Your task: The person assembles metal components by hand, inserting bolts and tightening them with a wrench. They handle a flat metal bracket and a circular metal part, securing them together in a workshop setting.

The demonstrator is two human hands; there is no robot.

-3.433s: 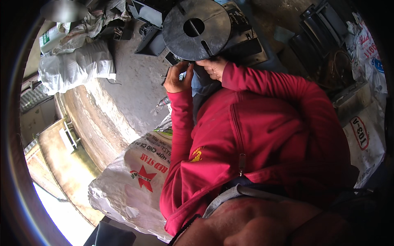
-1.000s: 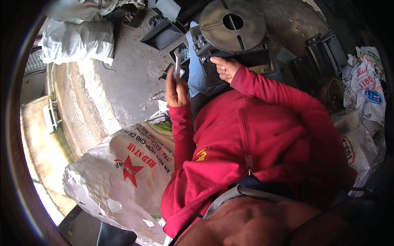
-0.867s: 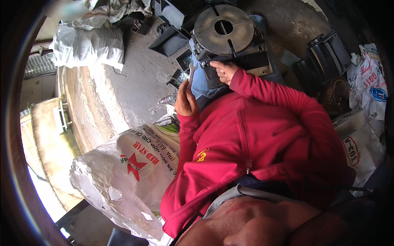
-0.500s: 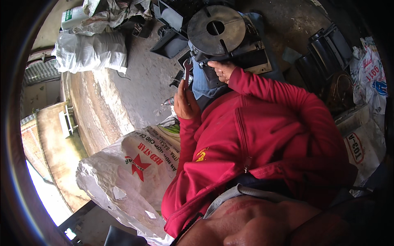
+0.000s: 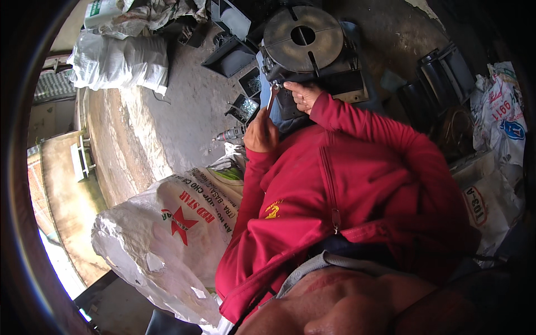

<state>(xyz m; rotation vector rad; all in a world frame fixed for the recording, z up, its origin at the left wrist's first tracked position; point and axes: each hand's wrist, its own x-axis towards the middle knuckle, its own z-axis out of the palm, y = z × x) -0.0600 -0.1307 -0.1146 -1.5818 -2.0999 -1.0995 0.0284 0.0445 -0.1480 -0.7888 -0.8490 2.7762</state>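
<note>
A black metal assembly (image 5: 289,105) with a round slotted disc (image 5: 328,43) on top rests over my lap. My left hand (image 5: 261,133) is wrapped around an open-end wrench (image 5: 271,103), its jaw up against a small bolt at the assembly's near left corner. My right hand (image 5: 305,97) grips the near edge of the assembly, a finger stretched toward the bolt and the other fingers curled. What lies beneath those curled fingers is hidden.
Small trays of fasteners (image 5: 244,109) and a power drill (image 5: 231,134) lie on the floor at left. Black metal housings (image 5: 231,57) stand beyond them. A large white sack (image 5: 162,245) is at my left side; more black parts (image 5: 446,70) and white bags (image 5: 502,106) are at right.
My left hand has moved the wrench up and right, from beside the assembly onto the bolt. My right hand stays at the same edge. The view has shifted slightly.
</note>
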